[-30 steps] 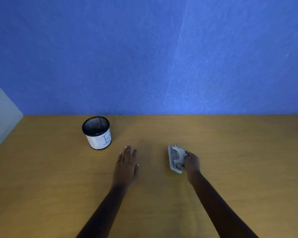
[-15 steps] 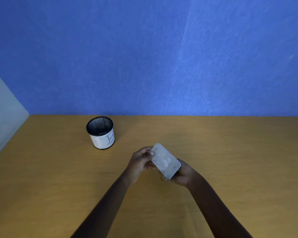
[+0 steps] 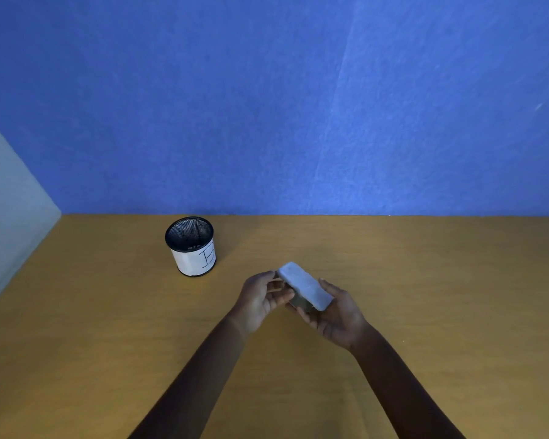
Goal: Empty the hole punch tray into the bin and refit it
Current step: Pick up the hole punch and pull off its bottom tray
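Note:
A small pale grey hole punch [image 3: 305, 285] is held above the wooden table [image 3: 425, 280], turned over so its flat bottom tray faces up and toward me. My right hand [image 3: 336, 315] cups it from below and the right. My left hand [image 3: 260, 296] grips its left end with the fingertips. The bin [image 3: 191, 245] is a black mesh cup with a white paper label around it, standing upright on the table to the left and farther back, apart from both hands. Whether the tray has come loose from the punch is hidden.
A blue wall [image 3: 267, 106] rises along the table's far edge. A pale grey panel [image 3: 10, 210] closes off the left side.
My right hand lifted the punch off the table and turned it bottom up. My left hand left the table and took hold of the punch's left end.

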`<state>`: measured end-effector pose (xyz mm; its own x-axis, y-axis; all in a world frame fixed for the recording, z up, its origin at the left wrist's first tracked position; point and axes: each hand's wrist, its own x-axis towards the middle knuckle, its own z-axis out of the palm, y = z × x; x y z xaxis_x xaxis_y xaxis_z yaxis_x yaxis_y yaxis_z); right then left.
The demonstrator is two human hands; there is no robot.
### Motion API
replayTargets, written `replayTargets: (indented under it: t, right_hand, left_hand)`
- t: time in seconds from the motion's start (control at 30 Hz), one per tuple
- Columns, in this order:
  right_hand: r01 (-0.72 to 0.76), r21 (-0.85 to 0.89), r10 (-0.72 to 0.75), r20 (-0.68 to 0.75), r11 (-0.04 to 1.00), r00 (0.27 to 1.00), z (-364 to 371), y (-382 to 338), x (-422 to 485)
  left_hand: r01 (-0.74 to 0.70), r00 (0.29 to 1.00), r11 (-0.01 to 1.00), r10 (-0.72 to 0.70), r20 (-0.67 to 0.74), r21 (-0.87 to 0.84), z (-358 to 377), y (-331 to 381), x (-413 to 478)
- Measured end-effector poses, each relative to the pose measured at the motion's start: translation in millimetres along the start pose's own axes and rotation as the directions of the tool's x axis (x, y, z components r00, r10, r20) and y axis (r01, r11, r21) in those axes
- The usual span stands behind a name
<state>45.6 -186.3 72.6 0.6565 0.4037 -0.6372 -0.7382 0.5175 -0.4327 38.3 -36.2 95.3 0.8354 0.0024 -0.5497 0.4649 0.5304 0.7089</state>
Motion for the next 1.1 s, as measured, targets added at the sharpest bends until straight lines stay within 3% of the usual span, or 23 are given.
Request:
replayTargets:
  t: [0.17,0.33,0.53,0.6,0.63,0.73,0.83,0.9,1.0,1.1]
  right_hand:
    - [0.156,-0.024,-0.156,-0.024,0.988,0.987,-1,0,1]
    - [0.305,-0.222,-0.31,0.013,0.926,0.951,1,2,2]
    - [0.449,-0.461,-0.464,0.088,0.765,0.881,2,3,-1]
    - [0.487,-0.589,-0.537,0.104,0.645,0.837,4,4,-2]
    - [0.499,-0.685,-0.59,0.125,0.531,0.798,5,5,-3]
    - [0.451,-0.891,-0.693,0.297,0.045,0.657,7,11,-3]
    - [0.387,-0.83,-0.589,0.558,-0.402,0.584,10,20,-9]
    - [0.346,-0.707,-0.499,0.691,-0.617,0.523,11,28,-11]
    - [0.365,-0.668,-0.456,0.725,-0.648,0.517,12,33,-15]
    - [0.515,-0.68,-0.404,0.729,-0.522,0.553,11,33,-18]
  left_hand:
    - [0.021,1.0,0.991,-0.02,-0.007,0.132,1,-1,0]
    - [0.033,0.999,0.996,-0.032,-0.015,0.088,-1,-6,-2]
    - [0.039,0.999,0.999,-0.039,-0.008,0.005,-6,-12,2]
    - [0.054,0.999,0.999,-0.054,0.004,-0.002,-7,-12,4]
    - [0.068,0.997,0.998,-0.068,0.02,-0.005,-7,-12,4]
    - [0.115,0.989,0.993,-0.112,0.101,-0.016,-6,-13,3]
    - [0.112,0.984,0.993,-0.107,0.141,-0.028,-2,-13,1]
    - [0.117,0.986,0.99,-0.107,0.129,-0.074,1,-15,2]
    - [0.123,0.986,0.975,-0.099,0.135,-0.186,0,-17,4]
    - [0.113,0.984,0.973,-0.082,0.159,-0.2,-5,-19,5]
